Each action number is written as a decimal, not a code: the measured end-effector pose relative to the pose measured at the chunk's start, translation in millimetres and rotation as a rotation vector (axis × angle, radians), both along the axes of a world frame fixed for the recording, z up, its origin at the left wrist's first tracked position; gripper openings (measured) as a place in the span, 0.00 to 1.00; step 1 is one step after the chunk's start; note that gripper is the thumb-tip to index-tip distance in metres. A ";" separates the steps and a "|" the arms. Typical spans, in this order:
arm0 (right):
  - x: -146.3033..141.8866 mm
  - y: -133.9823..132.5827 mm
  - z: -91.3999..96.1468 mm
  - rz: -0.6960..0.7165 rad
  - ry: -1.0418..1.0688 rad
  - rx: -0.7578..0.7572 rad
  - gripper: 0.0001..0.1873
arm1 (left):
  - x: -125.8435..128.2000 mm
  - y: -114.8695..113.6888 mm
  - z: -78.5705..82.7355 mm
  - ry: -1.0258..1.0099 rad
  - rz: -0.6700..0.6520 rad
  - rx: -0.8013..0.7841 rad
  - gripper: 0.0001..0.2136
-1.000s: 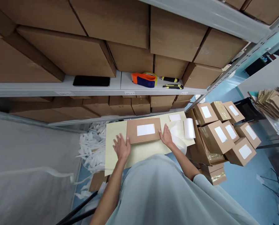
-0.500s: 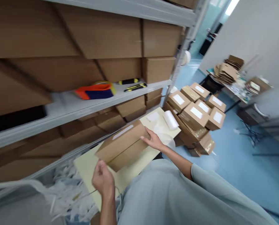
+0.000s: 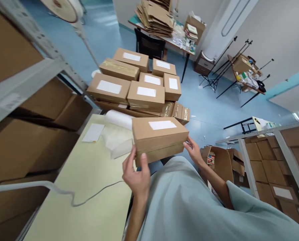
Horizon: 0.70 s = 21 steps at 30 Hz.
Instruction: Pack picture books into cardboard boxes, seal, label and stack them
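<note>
Between my hands is a closed cardboard box [image 3: 161, 140] with a white label on its top and tape along its near side. My left hand [image 3: 136, 170] grips its left end, thumb on the near face. At the right end, the fingers of my right hand [image 3: 193, 150] press against the corner. The box is held up off the pale yellow table [image 3: 89, 180], over its right edge. Behind and to its left lie a white roll [image 3: 119, 118], a translucent sheet [image 3: 119, 142] and a white label sheet [image 3: 93, 132].
Several labelled cardboard boxes [image 3: 145, 93] are stacked just past the table. Shelving with boxes [image 3: 46, 140] borders the left side, and another rack [image 3: 267, 157] stands at right. An open carton [image 3: 218, 164] sits by my right arm. A grey cable [image 3: 74, 202] crosses the table.
My view has swung right, from the shelf toward the stacked boxes. The cardboard box has been lifted from the table and carried toward them, held by both hands.
</note>
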State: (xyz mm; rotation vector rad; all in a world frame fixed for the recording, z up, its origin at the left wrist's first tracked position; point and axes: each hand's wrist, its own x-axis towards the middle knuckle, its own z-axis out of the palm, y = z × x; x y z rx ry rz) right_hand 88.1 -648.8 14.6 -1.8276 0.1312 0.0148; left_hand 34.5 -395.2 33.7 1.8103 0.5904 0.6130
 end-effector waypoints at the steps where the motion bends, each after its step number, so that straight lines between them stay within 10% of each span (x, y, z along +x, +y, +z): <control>1: -1.6 -19.8 -3.2 -0.067 0.016 -0.017 0.44 | 9.6 -15.0 -2.3 0.024 -0.092 0.030 0.24; 10: 110.4 -169.9 -63.8 -0.272 0.047 -0.312 0.34 | 123.0 -147.0 -75.4 0.378 -0.425 -0.044 0.30; 16: 264.1 -264.1 -104.3 -0.159 0.012 -0.540 0.32 | 241.7 -252.3 -144.7 0.411 -0.396 -0.787 0.23; 21: 405.9 -282.7 -150.1 0.083 0.133 -0.663 0.34 | 314.0 -307.7 -191.9 0.540 -0.167 -1.191 0.14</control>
